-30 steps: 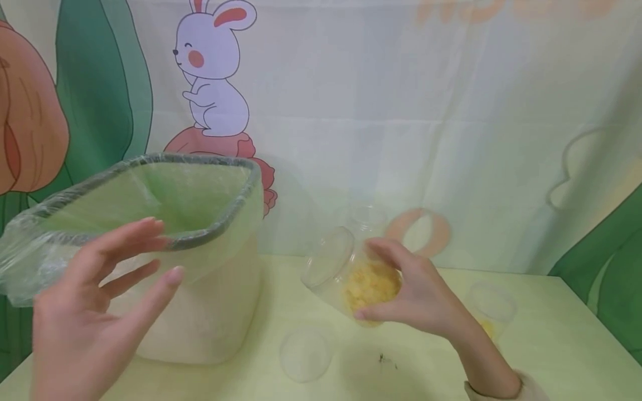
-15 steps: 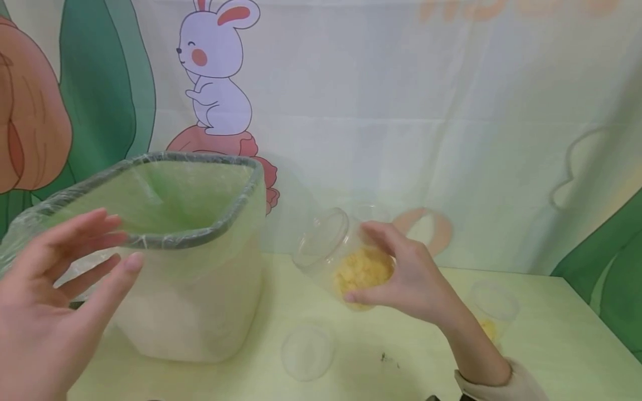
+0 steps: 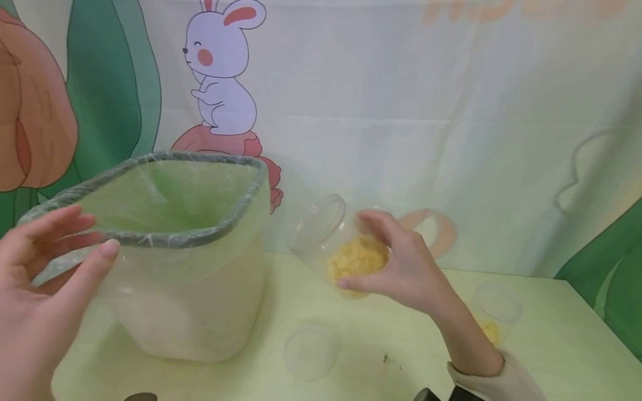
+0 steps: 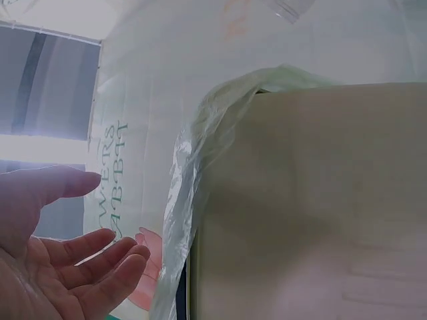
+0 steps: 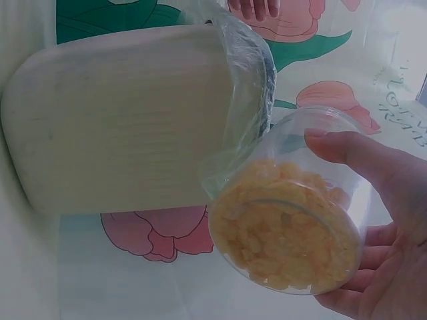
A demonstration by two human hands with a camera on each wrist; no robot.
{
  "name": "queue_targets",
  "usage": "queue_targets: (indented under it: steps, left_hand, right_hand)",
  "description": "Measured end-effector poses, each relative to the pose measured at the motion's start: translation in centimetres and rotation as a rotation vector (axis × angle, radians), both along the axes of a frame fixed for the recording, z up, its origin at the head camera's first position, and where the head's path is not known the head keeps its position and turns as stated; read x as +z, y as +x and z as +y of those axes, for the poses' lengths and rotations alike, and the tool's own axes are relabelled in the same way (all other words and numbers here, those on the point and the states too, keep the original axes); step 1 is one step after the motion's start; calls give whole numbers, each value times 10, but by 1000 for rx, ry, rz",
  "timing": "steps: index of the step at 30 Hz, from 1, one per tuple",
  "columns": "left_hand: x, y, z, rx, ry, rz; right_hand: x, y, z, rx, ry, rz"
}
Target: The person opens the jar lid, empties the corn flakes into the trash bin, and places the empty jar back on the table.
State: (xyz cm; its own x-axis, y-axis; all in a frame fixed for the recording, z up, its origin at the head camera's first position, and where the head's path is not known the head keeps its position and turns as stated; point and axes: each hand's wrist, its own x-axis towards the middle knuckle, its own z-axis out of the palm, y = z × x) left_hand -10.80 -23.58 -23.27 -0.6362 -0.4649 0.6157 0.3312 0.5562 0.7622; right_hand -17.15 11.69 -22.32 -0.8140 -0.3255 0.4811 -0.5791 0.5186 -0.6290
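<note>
Fingers [image 3: 376,221] of the right hand [image 3: 413,264]: curled round the side of a clear jar, thumb across the near side, parted only as far as the jar's width.
Clear jar [image 3: 323,239]: held up off the table, to the right of the bin, tilted with its uncovered mouth toward the upper left.
Yellow bits [image 3: 358,259]: gathered in the lower part of the clear jar, seen through the wall and base from the right wrist.
Left hand [image 3: 45,301]: raised before the bin's near left corner, fingers slightly bent, thumb well apart from them, nothing gripped.
Bin [image 3: 170,239]: pale-sided and dark-rimmed, standing at left on the table.
Bag [image 3: 246,220]: thin and see-through, lining the bin and folded over its rim.
Table [image 3: 281,295]: pale yellow-green, marked by dark specks [image 3: 388,359] near the front.
Lid [image 3: 311,352]: round and clear, lying on the table below the clear jar.
Second jar [image 3: 499,306]: at right beyond the forearm, with more yellow bits inside.
Backdrop [image 3: 376,83]: cloth printed with a white rabbit [image 3: 223,72] and large flowers.
</note>
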Motion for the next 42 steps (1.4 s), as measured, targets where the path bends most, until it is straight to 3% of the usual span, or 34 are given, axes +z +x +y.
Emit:
queue_targets:
  steps: [12,16,21,26,29,30,32,34,36,37,39,41,42]
  left_hand:
    - [-4,-12,-29,101,105,17]
    - [-3,-12,-32,109,90,69]
    - [-2,-12,-35,150,79,56]
    - [-4,-14,-41,150,69,86]
    - [-17,-26,-62,144,66,98]
    - [-27,-35,-77,160,46,89]
    - [-56,-61,-120,173,7,86]
    - [-91,-94,-175,169,-10,75]
    - [-83,-87,-162,177,10,71]
    - [-73,-79,-148,165,51,69]
    - [-45,-56,-106,165,116,63]
    - [-6,-21,-45,181,169,59]
    - [-6,-22,-46,183,178,61]
  right_hand:
    - [8,-3,-11,-5,-21,-25]
    - [12,-4,-15,-10,-16,-37]
    - [18,-5,-20,-29,-5,-42]
    - [23,-6,-25,-26,-8,-39]
    - [27,-7,-27,-22,-6,-49]
    - [28,-8,-28,-21,-6,-53]
    - [31,-9,-30,-19,-7,-61]
    - [33,-10,-32,-18,-6,-63]
    - [35,-11,-33,-19,-5,-60]
    - [36,-11,-34,-19,-3,-55]
    - [38,-12,-35,-19,1,-46]
    - [39,-13,-36,-20,3,-37]
    - [40,-13,-37,-18,4,-34]
